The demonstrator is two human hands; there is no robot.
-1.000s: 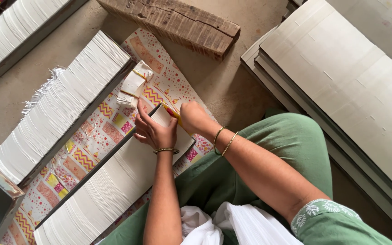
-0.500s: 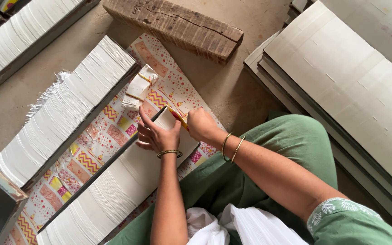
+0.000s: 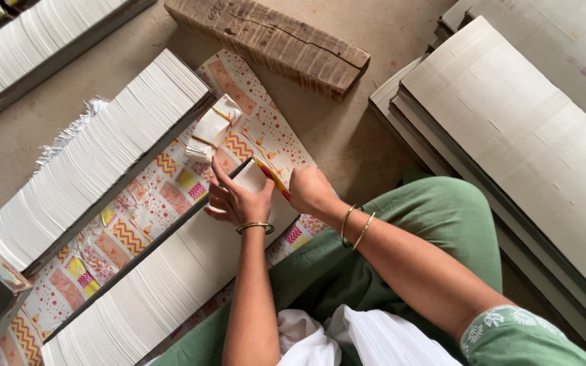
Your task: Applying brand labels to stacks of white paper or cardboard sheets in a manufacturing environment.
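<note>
Head view, looking down at a person in green clothing seated on the floor. Left hand [image 3: 239, 198] lies at the centre of the frame, fingers spread apart and flat, pressing on the upper end of a long row of white cards [image 3: 164, 285] that runs from the centre down to the lower left. Right hand [image 3: 310, 190] sits just beside it, to the right, its grip closed around a red-and-yellow pencil-like tool [image 3: 272, 178] whose tip points up and left, over the top end of the same row. Gold bangles circle both wrists.

Under the row lies a patterned sheet [image 3: 137, 230] with zigzags and dots in red, yellow and pink, spread on the concrete floor [image 3: 367, 129]. A second, longer row of white cards [image 3: 96, 163] lies parallel to the first, in the left half of the frame, with a frayed white fringe at its outer edge. Between the two rows, near the top of the sheet, rest small bundles of white cards [image 3: 210, 127]. A wooden block [image 3: 269, 39] lies at the upper centre. Stacks of grey board sheets [image 3: 517, 135] fill the right side. Another row of white cards in a tray [image 3: 28, 41] occupies the upper left corner.
</note>
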